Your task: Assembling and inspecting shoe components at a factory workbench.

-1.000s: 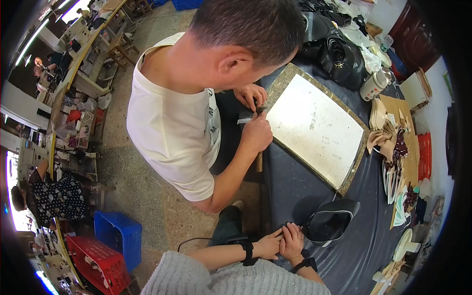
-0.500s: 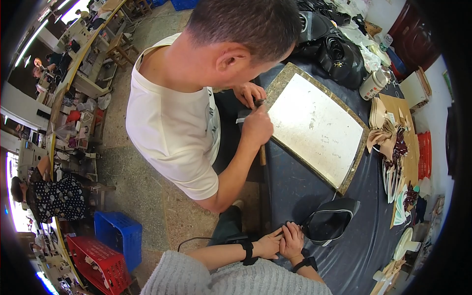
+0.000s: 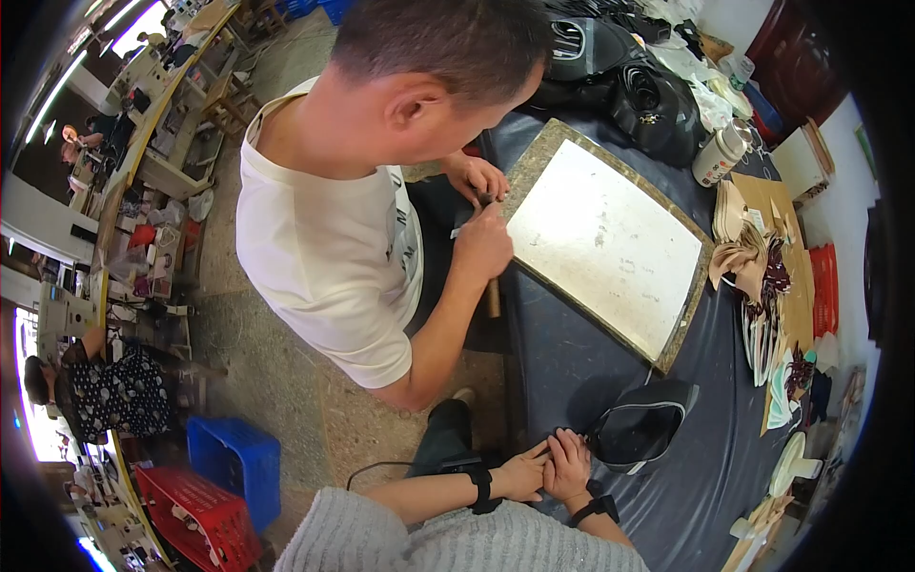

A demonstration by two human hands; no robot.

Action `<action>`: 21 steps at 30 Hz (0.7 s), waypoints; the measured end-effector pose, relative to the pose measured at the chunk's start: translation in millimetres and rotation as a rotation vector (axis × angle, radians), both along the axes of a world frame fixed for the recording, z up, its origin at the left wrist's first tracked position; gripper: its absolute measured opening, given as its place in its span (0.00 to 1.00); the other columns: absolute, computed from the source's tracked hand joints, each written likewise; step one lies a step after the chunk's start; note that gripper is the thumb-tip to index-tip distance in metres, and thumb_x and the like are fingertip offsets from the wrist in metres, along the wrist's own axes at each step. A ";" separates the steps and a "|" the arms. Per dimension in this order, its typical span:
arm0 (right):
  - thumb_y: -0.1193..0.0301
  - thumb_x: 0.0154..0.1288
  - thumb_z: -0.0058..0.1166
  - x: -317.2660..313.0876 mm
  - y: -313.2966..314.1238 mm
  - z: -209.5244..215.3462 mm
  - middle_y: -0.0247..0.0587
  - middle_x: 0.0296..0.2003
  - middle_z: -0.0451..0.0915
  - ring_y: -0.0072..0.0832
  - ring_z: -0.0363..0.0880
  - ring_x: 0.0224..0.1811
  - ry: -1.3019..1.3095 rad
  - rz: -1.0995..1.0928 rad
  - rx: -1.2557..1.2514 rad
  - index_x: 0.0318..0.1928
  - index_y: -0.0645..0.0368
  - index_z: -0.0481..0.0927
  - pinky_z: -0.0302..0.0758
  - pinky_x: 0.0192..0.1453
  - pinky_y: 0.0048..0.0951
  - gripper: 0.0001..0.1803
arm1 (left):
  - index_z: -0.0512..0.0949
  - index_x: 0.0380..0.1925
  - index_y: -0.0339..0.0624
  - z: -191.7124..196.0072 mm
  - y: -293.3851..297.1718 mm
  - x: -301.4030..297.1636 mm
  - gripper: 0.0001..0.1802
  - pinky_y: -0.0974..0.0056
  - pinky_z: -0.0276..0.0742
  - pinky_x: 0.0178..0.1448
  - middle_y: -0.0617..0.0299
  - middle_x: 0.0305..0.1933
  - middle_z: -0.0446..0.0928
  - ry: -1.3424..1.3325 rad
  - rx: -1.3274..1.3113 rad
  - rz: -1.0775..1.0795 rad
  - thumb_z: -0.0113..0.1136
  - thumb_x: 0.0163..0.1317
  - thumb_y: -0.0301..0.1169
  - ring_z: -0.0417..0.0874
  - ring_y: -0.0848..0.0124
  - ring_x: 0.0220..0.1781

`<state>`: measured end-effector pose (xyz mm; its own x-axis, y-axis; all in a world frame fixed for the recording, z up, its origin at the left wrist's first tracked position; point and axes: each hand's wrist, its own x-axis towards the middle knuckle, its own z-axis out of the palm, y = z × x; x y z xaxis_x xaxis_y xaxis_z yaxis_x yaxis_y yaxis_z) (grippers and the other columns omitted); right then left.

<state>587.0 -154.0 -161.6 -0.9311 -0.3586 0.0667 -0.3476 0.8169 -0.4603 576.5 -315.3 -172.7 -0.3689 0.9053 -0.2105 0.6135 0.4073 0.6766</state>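
Note:
At the near edge of the dark-covered table, my left hand and my right hand meet, fingers curled and touching. A thin dark bit shows between them, too small to name. Just right of my right hand lies a black shoe upper with a light trim line around its opening; whether my fingers grip its end is hidden. Across from me, a person in a white T-shirt bends over both hands, holding a wooden-handled tool and a small dark piece at the table's left edge.
A white-topped board in a brown frame lies on the table. Beyond it are black shoe uppers and a white bottle. Cut pieces lie along the right on cardboard. Blue and red crates stand on the floor left.
The person in white has shifted a little to the left, hands and tool included. My own hands and the black shoe upper stay where they were.

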 end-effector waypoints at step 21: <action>0.65 0.55 0.53 -7.0 -3.1 8.3 0.44 0.55 0.76 0.43 0.74 0.59 0.021 0.002 -0.029 0.51 0.56 0.80 0.69 0.64 0.49 0.22 | 0.77 0.55 0.38 6.3 -0.4 -5.0 0.34 0.46 0.28 0.80 0.53 0.64 0.72 0.000 -0.078 -0.020 0.60 0.56 0.53 0.52 0.53 0.77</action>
